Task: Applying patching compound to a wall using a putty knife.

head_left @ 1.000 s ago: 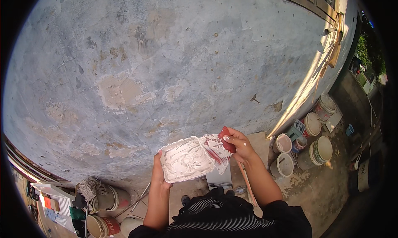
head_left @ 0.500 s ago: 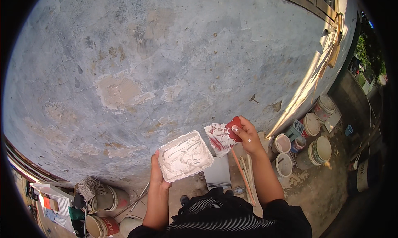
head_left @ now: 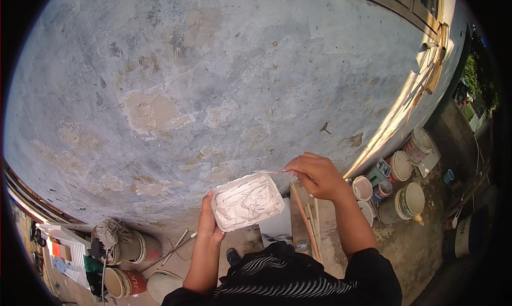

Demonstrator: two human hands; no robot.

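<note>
My left hand (head_left: 209, 218) grips a rectangular tray (head_left: 248, 201) by its left end, thumb on the rim and fingers underneath. Thick off-white filler paste, ridged with scrape marks, lies in it. My right hand (head_left: 314, 174) is closed on a scraper (head_left: 276, 171), now turned edge-on so only a thin line of it shows. The scraper's tip is at the tray's upper right corner; whether it touches the rim I cannot tell. In front of me stands a worn blue-grey wall (head_left: 256, 82) with a beige filled patch (head_left: 152, 112) left of centre.
Several buckets stand on the ground at right, among them a large pale one (head_left: 409, 200). More buckets (head_left: 121, 282) and a string mop head (head_left: 113, 234) are at lower left. Wooden sticks (head_left: 308, 220) lean below my right hand. A window frame (head_left: 397, 5) is at upper right.
My right hand has turned the scraper from broad face to edge-on and brought it to the tray's corner. The tray has shifted slightly right.
</note>
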